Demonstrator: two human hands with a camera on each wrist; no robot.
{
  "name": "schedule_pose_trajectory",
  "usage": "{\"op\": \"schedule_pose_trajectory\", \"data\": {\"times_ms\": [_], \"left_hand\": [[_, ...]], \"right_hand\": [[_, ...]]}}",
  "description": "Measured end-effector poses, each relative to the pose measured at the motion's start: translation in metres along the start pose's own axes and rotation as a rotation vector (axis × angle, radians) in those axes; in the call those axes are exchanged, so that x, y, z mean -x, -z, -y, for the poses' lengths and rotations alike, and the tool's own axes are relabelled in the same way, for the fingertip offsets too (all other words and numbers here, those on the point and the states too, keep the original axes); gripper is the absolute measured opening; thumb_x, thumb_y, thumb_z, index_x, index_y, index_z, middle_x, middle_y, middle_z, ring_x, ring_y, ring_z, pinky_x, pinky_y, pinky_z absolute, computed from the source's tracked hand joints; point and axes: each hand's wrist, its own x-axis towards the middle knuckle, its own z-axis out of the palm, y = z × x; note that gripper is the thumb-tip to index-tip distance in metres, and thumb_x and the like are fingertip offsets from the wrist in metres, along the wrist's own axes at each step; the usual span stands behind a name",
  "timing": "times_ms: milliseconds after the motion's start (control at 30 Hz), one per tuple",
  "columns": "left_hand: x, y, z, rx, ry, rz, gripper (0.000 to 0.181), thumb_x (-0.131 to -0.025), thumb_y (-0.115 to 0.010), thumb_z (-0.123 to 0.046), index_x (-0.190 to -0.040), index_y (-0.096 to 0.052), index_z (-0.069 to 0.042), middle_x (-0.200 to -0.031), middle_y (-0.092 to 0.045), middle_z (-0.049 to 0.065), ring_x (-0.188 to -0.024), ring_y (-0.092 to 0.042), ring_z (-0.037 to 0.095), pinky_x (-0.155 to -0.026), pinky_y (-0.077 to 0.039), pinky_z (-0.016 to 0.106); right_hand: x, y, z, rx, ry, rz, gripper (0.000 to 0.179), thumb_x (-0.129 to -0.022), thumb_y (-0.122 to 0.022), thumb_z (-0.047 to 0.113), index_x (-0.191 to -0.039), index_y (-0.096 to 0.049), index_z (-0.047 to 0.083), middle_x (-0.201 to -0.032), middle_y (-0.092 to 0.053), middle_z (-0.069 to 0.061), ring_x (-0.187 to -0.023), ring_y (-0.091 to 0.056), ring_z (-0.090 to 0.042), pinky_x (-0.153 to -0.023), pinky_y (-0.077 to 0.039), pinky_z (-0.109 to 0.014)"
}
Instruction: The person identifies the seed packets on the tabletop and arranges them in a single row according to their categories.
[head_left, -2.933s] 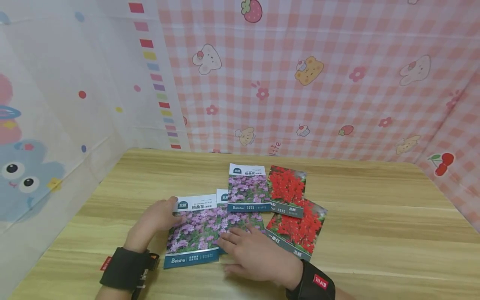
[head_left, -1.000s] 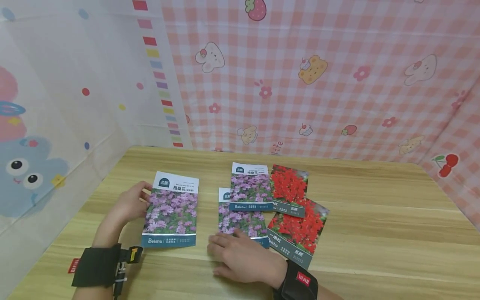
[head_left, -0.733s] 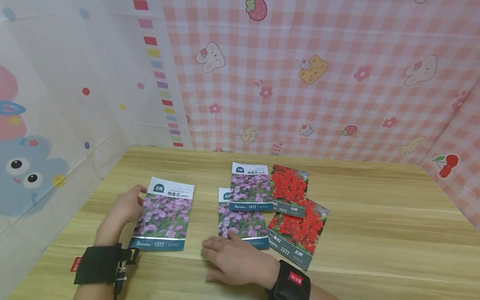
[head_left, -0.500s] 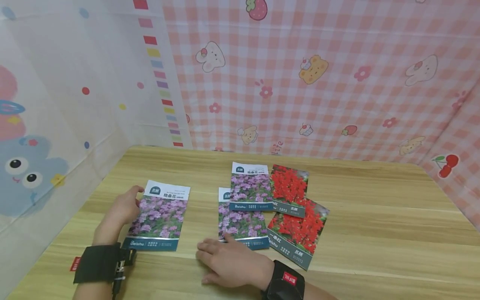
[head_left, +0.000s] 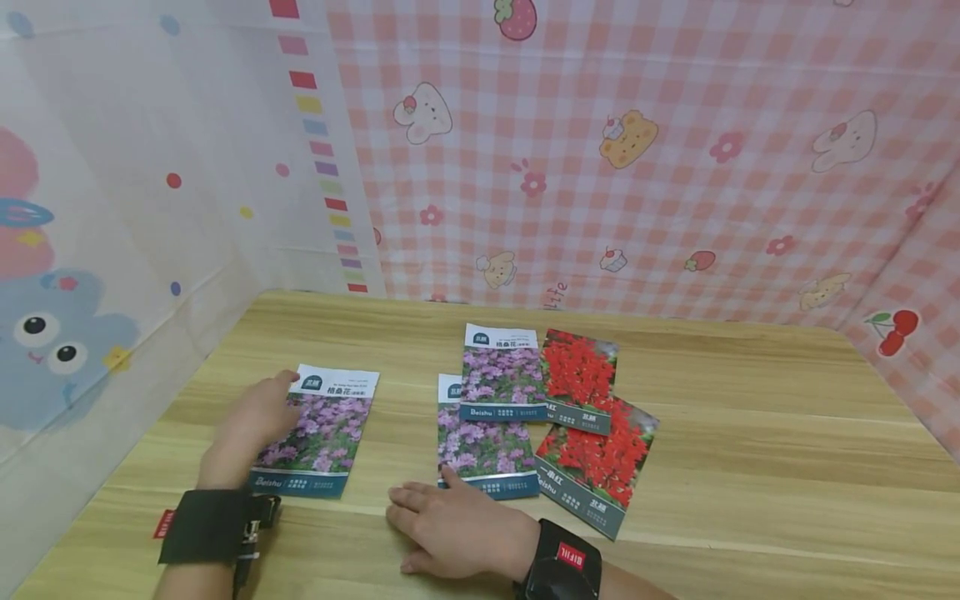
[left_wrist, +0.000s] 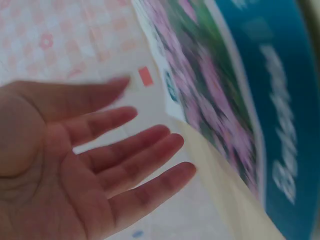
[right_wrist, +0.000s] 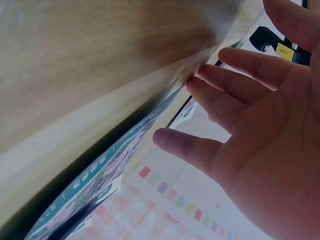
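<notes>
Head view: I have five flower packets, face up on the counter (head_left: 750,458), with both hands in the lower part of the frame, well apart from each other. The lone packet (head_left: 330,433), purple-flowered, lies left of centre, and my operator's left hand (head_left: 251,421) is over its left edge. On the left wrist view those fingers are loosely extended with gaps between them, beside the packet rather than clamped on it; I cannot tell whether any part touches. The right hand (head_left: 465,529) lies palm down at lower centre, fingers extended and spread, holding nothing; one fingertip is at the lower left corner of the lower purple packet (head_left: 487,450), contact unclear to me. The upper purple packet (head_left: 501,375) overlaps that one and also the left edge of the upper red packet (head_left: 577,371), which in turn covers part of the lower red packet (head_left: 600,467), tilted right of centre. I see a black wristband on each arm, left (head_left: 202,527) and right. Pink checked cloth (head_left: 675,167) fills the upper frame, and white cloth (head_left: 210,125) the upper left.
</notes>
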Motion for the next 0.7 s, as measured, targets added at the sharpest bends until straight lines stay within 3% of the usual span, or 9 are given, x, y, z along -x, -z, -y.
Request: {"op": "schedule_pose_trajectory", "data": {"times_ms": [167,367,700], "left_hand": [[0.002,-0.005,-0.020,0.013,-0.120,0.137,0.058,-0.087,-0.053,-0.015,-0.132,-0.028,0.014,-0.129,-0.036,0.040,-0.116,-0.033,0.053,-0.096,-0.033,0.064],[0.003,-0.011,-0.030,0.038,-0.192,0.261,0.061,-0.089,-0.053,-0.023,-0.132,-0.029,0.013,-0.130,-0.039,0.036,-0.118,-0.034,0.050,-0.098,-0.032,0.061],[0.004,-0.010,-0.017,0.036,-0.176,0.243,0.060,-0.089,-0.054,-0.024,-0.130,-0.031,0.014,-0.129,-0.039,0.037,-0.117,-0.034,0.051,-0.098,-0.032,0.062]], "right_hand": [[0.000,0.000,0.000,0.020,0.000,-0.002,0.056,-0.089,-0.049,0.044,-0.135,-0.040,0.014,-0.143,-0.036,-0.002,-0.129,-0.029,-0.012,-0.101,-0.036,-0.050],[0.001,0.000,0.002,0.047,-0.003,-0.008,0.055,-0.089,-0.049,0.045,-0.135,-0.041,0.014,-0.143,-0.036,-0.002,-0.129,-0.029,-0.012,-0.101,-0.037,-0.050],[0.001,-0.001,0.003,0.026,0.004,-0.020,0.053,-0.089,-0.050,0.043,-0.134,-0.042,0.015,-0.142,-0.038,-0.003,-0.128,-0.030,-0.014,-0.100,-0.039,-0.049]]}}
